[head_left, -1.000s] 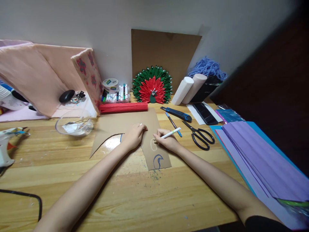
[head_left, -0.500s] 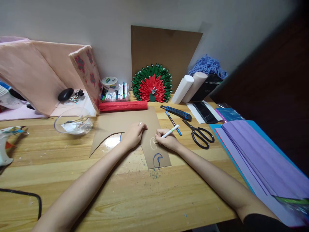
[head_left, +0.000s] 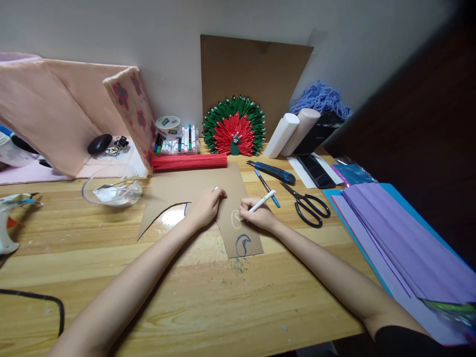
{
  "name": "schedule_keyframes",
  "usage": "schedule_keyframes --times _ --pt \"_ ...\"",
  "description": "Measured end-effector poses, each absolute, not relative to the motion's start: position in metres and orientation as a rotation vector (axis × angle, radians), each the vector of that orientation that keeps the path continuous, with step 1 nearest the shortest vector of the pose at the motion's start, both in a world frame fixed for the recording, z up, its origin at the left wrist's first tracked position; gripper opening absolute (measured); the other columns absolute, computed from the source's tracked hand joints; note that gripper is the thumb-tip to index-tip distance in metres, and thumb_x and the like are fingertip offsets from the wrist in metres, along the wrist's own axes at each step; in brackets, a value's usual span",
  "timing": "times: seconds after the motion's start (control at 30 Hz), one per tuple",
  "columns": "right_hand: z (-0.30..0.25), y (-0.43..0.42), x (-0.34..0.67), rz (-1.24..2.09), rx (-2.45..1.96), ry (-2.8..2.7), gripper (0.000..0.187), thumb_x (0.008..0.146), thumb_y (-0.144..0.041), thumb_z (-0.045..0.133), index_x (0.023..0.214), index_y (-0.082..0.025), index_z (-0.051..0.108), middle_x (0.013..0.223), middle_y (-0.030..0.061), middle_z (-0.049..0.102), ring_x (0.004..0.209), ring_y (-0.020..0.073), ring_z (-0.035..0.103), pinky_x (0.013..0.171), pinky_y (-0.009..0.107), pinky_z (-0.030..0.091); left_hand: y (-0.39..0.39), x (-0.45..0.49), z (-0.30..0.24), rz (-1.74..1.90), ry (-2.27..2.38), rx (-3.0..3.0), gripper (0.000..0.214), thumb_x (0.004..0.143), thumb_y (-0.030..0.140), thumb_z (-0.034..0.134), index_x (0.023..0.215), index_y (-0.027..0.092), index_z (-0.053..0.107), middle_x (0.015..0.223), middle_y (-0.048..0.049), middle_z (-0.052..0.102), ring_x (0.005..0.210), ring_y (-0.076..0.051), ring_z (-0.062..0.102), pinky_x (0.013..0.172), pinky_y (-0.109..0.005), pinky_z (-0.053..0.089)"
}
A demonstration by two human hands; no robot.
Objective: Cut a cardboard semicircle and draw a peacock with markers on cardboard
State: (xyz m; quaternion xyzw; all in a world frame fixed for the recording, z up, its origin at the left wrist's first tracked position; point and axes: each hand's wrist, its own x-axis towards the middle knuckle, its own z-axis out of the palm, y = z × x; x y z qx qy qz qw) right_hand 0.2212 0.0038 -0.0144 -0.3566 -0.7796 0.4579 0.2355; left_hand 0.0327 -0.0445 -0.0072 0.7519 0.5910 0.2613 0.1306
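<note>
My right hand [head_left: 259, 214] is closed around a white marker [head_left: 262, 201] with a green band, its lower end hidden by the fingers. It rests on a cut piece of brown cardboard [head_left: 230, 181], beside a pale yellowish outline [head_left: 235, 219]. Below that outline a blue curved, hooked shape [head_left: 243, 245] is drawn near the cardboard's lower edge. My left hand [head_left: 206, 204] lies palm down on the cardboard, fingers loosely bent and holding nothing. Left of it, the cardboard has a curved cut edge, with a short blue line by the wrist.
To the right lie a blue marker [head_left: 267, 188], a utility knife [head_left: 270, 172], scissors [head_left: 307, 204] and purple sheets [head_left: 405, 238]. Behind are a red paper roll [head_left: 189, 161], a green-and-red peacock [head_left: 234, 126] and boxed markers [head_left: 180, 141]. Leftward stand a clear bowl [head_left: 111, 187] and glue gun [head_left: 9, 223].
The pale outline beside my right hand looks slightly fuller. My right hand has barely moved, and my left hand stays in place. The view has shifted slightly.
</note>
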Motion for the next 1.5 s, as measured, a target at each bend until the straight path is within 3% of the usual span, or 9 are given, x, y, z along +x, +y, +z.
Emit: schedule_keyframes --times 0.43,0.7,1.27,1.5 --pt "-0.0192 0.0027 0.2245 1.217 -0.951 -2.221 0.029 0.068 -0.02 0.051 0.047 -0.019 0.03 0.044 -0.0067 0.032 0.044 0.0071 0.031 0.045 0.021 0.024 -0.0449 0.0349 -0.0029 0.743 1.737 2.167 0.023 0.087 0.013 0.032 0.093 0.019 0.054 0.089 -0.0047 0.058 0.084 -0.018 0.052 0.074 -0.029 0.04" --pt "-0.0123 0.0023 0.2221 1.283 -0.952 -2.078 0.031 0.079 -0.029 0.05 0.052 -0.018 0.04 0.048 -0.0036 0.047 0.047 0.009 0.043 0.048 0.021 0.032 -0.045 0.0343 -0.0032 0.728 1.736 2.167 0.023 0.087 0.013 0.033 0.093 0.019 0.054 0.09 -0.0051 0.059 0.085 -0.018 0.053 0.074 -0.029 0.041" --pt "-0.0112 0.0024 0.2201 1.18 -0.978 -2.089 0.032 0.08 -0.031 0.05 0.053 -0.018 0.038 0.049 -0.0045 0.041 0.049 0.0091 0.037 0.048 0.022 0.027 -0.0455 0.0343 -0.003 0.75 1.728 2.159 0.023 0.087 0.014 0.033 0.094 0.019 0.054 0.091 -0.005 0.059 0.086 -0.018 0.053 0.076 -0.03 0.041" --pt "-0.0169 0.0042 0.2207 1.245 -0.991 -1.973 0.032 0.082 -0.033 0.048 0.054 -0.019 0.038 0.048 -0.0041 0.044 0.047 0.0099 0.041 0.049 0.022 0.03 -0.0453 0.0342 -0.0045 0.757 1.726 2.162 0.024 0.087 0.014 0.032 0.094 0.019 0.054 0.091 -0.0052 0.059 0.085 -0.018 0.053 0.075 -0.03 0.041"
